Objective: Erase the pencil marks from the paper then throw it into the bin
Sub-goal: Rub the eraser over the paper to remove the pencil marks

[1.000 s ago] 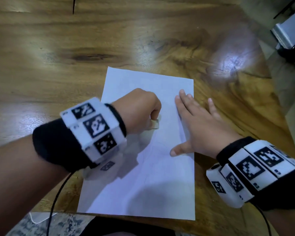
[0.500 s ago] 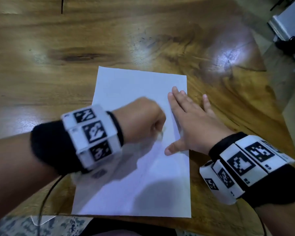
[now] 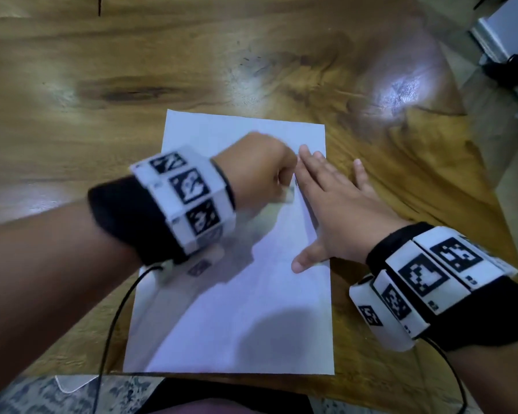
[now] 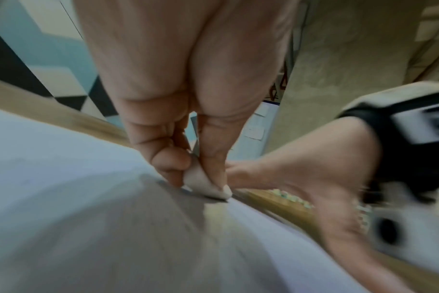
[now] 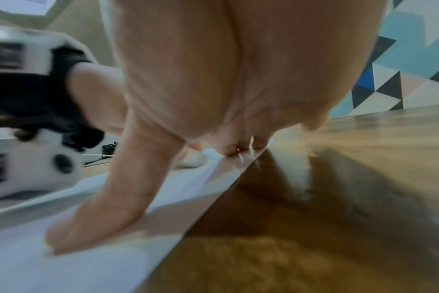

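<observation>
Glossy varnished wood table (image 3: 281, 61), matt white paper (image 3: 237, 324) — smooth, eraser (image 4: 206, 184) seemingly soft rubber, black cloth wristbands (image 3: 126, 216).

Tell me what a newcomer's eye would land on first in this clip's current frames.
The white sheet of paper lying on the glossy wooden table near its front edge stands out most. On it, the left hand pinches a small pale eraser against the sheet, beside the right hand, which presses flat on the paper's right edge. Both wrists carry bulky white bands with black square patterns.
</observation>
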Demonstrator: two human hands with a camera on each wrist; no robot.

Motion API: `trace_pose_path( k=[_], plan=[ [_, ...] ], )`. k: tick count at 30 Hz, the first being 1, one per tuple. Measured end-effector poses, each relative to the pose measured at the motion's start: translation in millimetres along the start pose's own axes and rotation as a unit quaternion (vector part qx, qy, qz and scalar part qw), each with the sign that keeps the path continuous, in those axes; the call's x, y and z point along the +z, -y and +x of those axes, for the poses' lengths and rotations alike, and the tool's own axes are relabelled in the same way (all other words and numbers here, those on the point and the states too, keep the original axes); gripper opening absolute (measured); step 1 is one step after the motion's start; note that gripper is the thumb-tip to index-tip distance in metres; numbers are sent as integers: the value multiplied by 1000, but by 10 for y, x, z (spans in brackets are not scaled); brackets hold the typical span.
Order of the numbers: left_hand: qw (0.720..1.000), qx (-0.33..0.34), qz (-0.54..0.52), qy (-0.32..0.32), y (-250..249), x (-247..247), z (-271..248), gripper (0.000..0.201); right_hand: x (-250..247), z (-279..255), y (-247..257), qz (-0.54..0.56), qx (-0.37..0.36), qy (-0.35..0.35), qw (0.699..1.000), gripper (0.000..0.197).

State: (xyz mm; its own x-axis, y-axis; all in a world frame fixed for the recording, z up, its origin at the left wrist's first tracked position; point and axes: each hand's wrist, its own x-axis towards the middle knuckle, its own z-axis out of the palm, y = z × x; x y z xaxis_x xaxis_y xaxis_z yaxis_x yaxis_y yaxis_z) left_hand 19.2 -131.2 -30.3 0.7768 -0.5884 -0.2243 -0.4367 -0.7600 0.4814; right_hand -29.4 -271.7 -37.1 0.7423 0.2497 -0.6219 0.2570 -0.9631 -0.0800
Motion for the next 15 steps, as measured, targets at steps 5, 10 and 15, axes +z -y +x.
trace_pose_path(
  k=[5,10,15],
  plan=[
    [998,63,2,4,34,156,-235,11,-4,3,-6,8,0,6,1000,148],
    [996,77,-22,44,123,211,-444,7,-1,2,3,8,0,8,1000,148],
    [1000,-13,-14,-21,114,35,-57,13,-24,-5,18,0,11,17,1000,147]
  ],
)
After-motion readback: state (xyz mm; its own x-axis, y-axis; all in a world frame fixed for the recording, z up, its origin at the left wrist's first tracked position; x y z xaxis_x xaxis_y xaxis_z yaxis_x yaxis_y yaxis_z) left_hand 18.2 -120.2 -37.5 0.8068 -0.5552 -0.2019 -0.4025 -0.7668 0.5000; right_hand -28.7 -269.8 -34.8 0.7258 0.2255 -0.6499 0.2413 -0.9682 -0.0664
